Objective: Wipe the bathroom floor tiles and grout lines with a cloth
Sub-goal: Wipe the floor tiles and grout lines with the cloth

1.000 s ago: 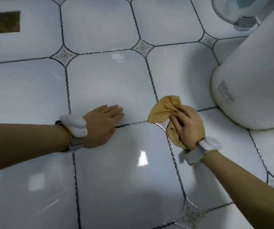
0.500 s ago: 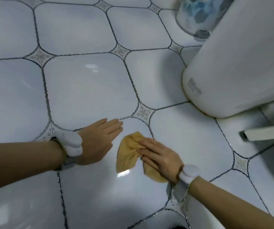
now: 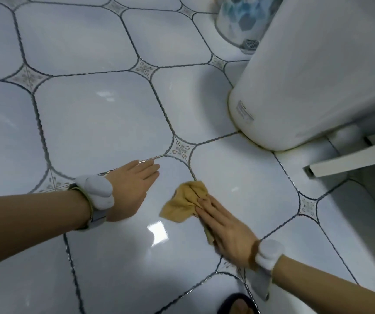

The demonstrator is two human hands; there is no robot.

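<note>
— So, where is the cloth (image 3: 185,203) right now?

— Near the middle of the floor, on a glossy white tile (image 3: 204,257), its far tip touching a dark grout line (image 3: 192,172). It is yellow-tan and crumpled, bunched up at the far left of the right hand (image 3: 226,232).

— How does that hand lie on it?

— Flat, palm down. The fingers (image 3: 209,208) are straight and close together, pressing the near right part of the cloth against the tile; a bit of fabric shows under the palm's near edge. Nothing is curled round it.

— And the other hand?

— The left hand (image 3: 132,189) lies flat on the same tile, left of the cloth and apart from it. Its fingers are straight, held together, their tips at the grout line on the tile's far side. It holds nothing.

— Anything on the wrists?

— Each has a grey band with a white device: one on the left wrist (image 3: 96,192), one on the right wrist (image 3: 269,253).

— What else is around?

— A white toilet base (image 3: 306,87) far right, yellowish staining along its foot. Beyond it, a patterned blue-and-white container (image 3: 240,19). A white bar (image 3: 351,160) juts in at the right edge. At the near edge a dark slipper (image 3: 236,304) shows partly.
</note>
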